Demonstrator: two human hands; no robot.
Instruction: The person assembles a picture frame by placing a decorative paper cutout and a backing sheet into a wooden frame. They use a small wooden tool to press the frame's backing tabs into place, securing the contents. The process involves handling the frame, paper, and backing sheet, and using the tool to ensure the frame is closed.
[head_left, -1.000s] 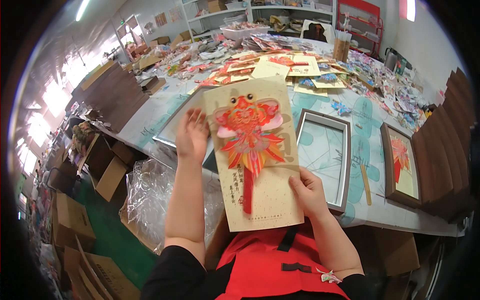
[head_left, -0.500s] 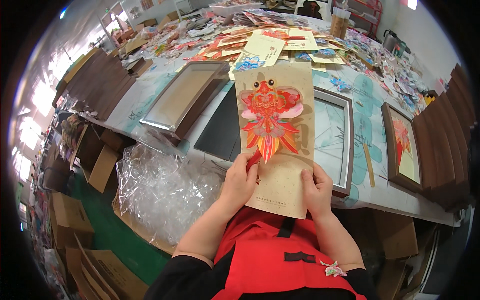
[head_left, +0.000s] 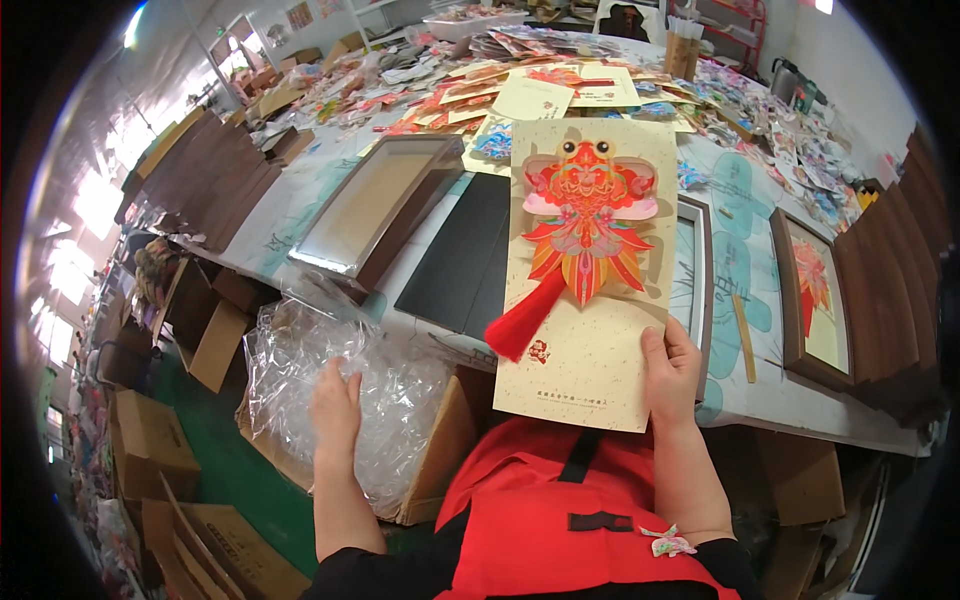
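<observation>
My right hand (head_left: pixel 670 372) grips the lower right edge of a cream speckled card (head_left: pixel 590 390), thumb on its front. On the card sits a layered red and pink paper goldfish (head_left: pixel 590 215) with bulging eyes. A red tassel (head_left: pixel 530 318) hangs from it, slanting past the card's left edge. My left hand (head_left: pixel 337 402) is off the card, over a cardboard box heaped with crumpled clear plastic wrappers (head_left: pixel 385 440). Its fingers are apart and nothing shows in them. Behind the card lie a black backing board (head_left: pixel 455 260) and a brown frame (head_left: pixel 702 290), both partly hidden.
A deep brown display frame (head_left: pixel 380 215) rests left of the board. At right stands a framed goldfish picture (head_left: pixel 815 295) beside stacked brown frames (head_left: pixel 890 300). A wooden ruler (head_left: pixel 745 335) lies on the table. Cream cards (head_left: pixel 535 97) and colourful paper pieces are piled at the far side.
My left hand has let go of the tassel and moved left over the plastic wrappers. The card has shifted right in my right hand, and the tassel now hangs loose.
</observation>
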